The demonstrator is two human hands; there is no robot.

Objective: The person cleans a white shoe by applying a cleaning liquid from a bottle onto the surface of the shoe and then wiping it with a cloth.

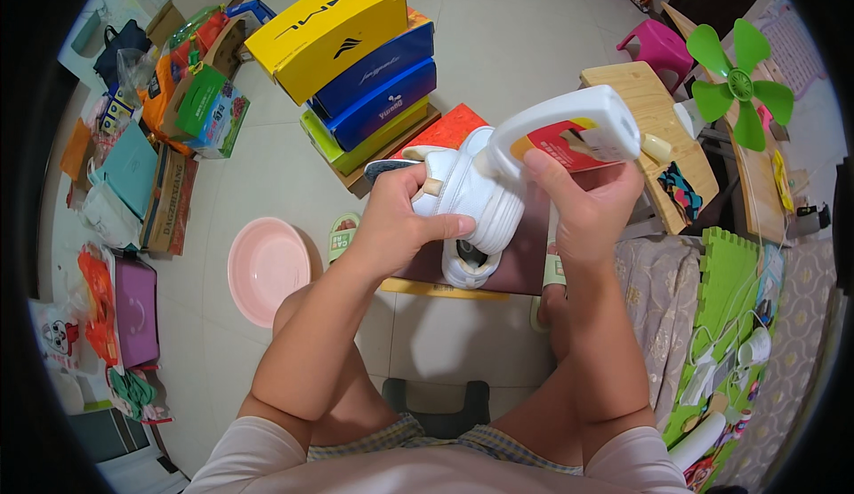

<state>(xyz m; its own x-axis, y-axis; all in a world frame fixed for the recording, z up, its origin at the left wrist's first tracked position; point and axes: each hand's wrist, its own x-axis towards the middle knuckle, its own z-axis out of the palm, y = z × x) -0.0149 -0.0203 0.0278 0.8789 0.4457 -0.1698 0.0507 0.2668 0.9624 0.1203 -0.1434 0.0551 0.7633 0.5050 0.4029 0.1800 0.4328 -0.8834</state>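
My left hand [400,223] grips a white shoe [490,210] with its thumb across the upper, holding it tilted off the surface below. My right hand [594,203] is closed round a white plastic bottle [604,113] with a red and yellow label. The bottle is tipped, base up to the right and narrow end down at the shoe; its mouth is hidden. Under the held shoe, a second white shoe [460,277] rests on a maroon box [534,254], its opening dark. Behind my left hand, a dark blue-edged object [383,168] is mostly covered.
Ahead stands a stack of shoe boxes, a yellow box [327,33] on top. A pink basin [267,270] sits on the floor at left, near bags and cartons [213,113]. Right are a wooden table [617,90], a green fan [740,87] and a green foam mat [724,270].
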